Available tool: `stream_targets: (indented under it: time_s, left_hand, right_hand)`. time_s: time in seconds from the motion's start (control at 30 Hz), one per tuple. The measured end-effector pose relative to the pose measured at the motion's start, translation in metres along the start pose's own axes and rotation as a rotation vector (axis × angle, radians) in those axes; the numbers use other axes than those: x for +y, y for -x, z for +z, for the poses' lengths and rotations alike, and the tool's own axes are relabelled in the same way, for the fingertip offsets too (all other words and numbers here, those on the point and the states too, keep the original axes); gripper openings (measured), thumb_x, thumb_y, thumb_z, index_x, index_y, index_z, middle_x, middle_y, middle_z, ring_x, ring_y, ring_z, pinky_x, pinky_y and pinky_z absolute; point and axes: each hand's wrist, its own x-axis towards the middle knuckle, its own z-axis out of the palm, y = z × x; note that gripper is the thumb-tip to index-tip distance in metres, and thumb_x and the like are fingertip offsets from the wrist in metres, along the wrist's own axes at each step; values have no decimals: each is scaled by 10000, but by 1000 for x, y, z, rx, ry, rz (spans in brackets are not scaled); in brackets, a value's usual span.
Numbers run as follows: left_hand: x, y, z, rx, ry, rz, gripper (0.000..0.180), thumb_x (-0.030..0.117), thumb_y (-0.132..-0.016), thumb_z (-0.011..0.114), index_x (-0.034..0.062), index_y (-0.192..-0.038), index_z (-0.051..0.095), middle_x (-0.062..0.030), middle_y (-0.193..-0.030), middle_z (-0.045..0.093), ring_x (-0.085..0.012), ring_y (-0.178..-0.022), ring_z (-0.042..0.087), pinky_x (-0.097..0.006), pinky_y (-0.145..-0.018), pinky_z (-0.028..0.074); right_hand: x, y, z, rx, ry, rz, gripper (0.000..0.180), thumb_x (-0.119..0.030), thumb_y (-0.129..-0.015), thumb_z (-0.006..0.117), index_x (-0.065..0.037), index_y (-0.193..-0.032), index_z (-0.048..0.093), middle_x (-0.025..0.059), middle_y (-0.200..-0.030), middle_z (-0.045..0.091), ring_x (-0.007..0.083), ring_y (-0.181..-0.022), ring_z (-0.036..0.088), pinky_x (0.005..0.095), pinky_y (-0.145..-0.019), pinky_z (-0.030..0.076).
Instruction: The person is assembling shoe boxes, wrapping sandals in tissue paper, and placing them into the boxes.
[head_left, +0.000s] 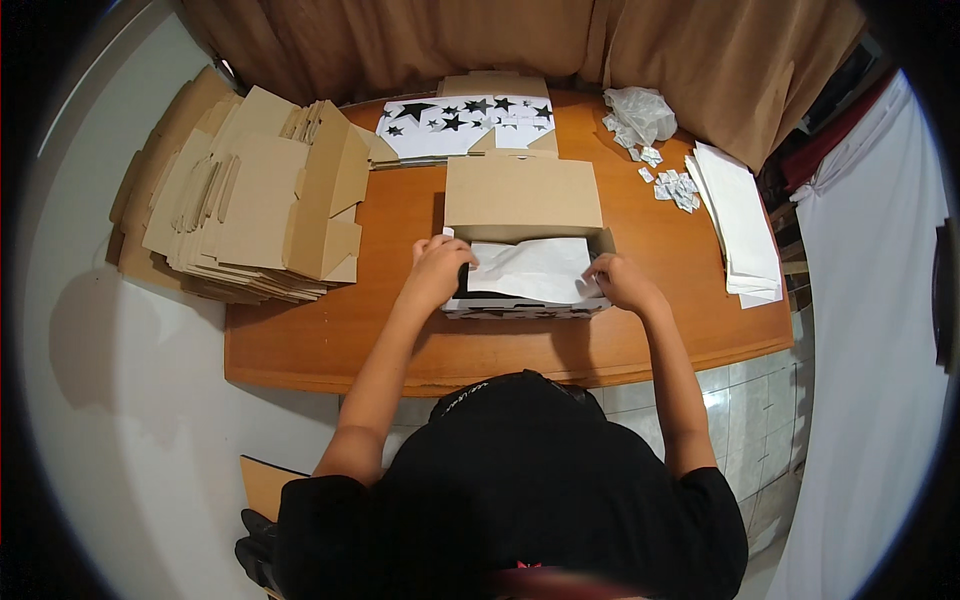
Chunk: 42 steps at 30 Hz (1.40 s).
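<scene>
Near the tabletop's (330,350) front edge, your left hand (438,268) and right hand (618,282) each pinch the white tissue paper (530,270), spreading it flat inside the open cardboard box (523,195). Flat box blanks (250,195) wait at the far left corner.

Box interior (470,285) beneath the white paper (530,270) hidden, perhaps a dark item.

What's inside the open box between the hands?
White tissue paper fills the open box, both hands on its ends. Something dark shows at its left; the rest is covered.
</scene>
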Motion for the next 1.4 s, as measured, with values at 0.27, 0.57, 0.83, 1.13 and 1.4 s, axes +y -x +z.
stream_targets:
  time_s: [0.27, 0.57, 0.83, 1.13, 1.4]
  left_hand:
    - [50, -14, 29, -308, 165, 74, 484, 501, -779, 535, 55, -910, 671, -158, -888, 639, -314, -875, 599, -413, -753, 458]
    - [34, -14, 58, -627, 21, -112, 768, 759, -594, 529, 65, -887, 681, -164, -885, 651, -315, -861, 619, -380, -749, 481]
    - [22, -4, 36, -352, 247, -73, 517, 481, -648, 688, 56, -941, 658, -151, -904, 642, -309, -877, 601, -365, -774, 467]
    - [-16, 24, 61, 431, 442, -367, 659, 324, -747, 667, 41, -1268, 379, -220, -1227, 436, -370, -1148, 401, -428, -955, 347]
    - [3, 14, 45, 113, 366, -640, 1077, 390, -571, 788, 15, -1356, 153, -271, -1271, 387, -383, -1163, 417, -416, -954, 372]
  right_hand:
    - [-31, -25, 45, -160, -174, -129, 476, -421, -857, 477, 22, -867, 651, 231, -846, 621, 382, -802, 594, 410, -753, 460]
    - [-42, -31, 67, -316, -51, -103, 488, -442, -850, 486, 13, -921, 647, 234, -876, 625, 365, -829, 593, 394, -762, 454]
    - [-23, -23, 33, 263, -471, -123, 262, -214, -816, 588, 0, -960, 627, 162, -934, 636, 252, -836, 609, 339, -693, 483]
    - [89, -50, 83, 735, -1091, 381, 420, -325, -946, 350, -19, -1219, 439, 130, -1146, 525, 242, -1041, 494, 355, -881, 377]
    - [26, -44, 73, 516, -87, 382, 657, -401, -821, 547, 4, -1281, 311, 264, -1159, 461, 409, -1065, 465, 475, -829, 420]
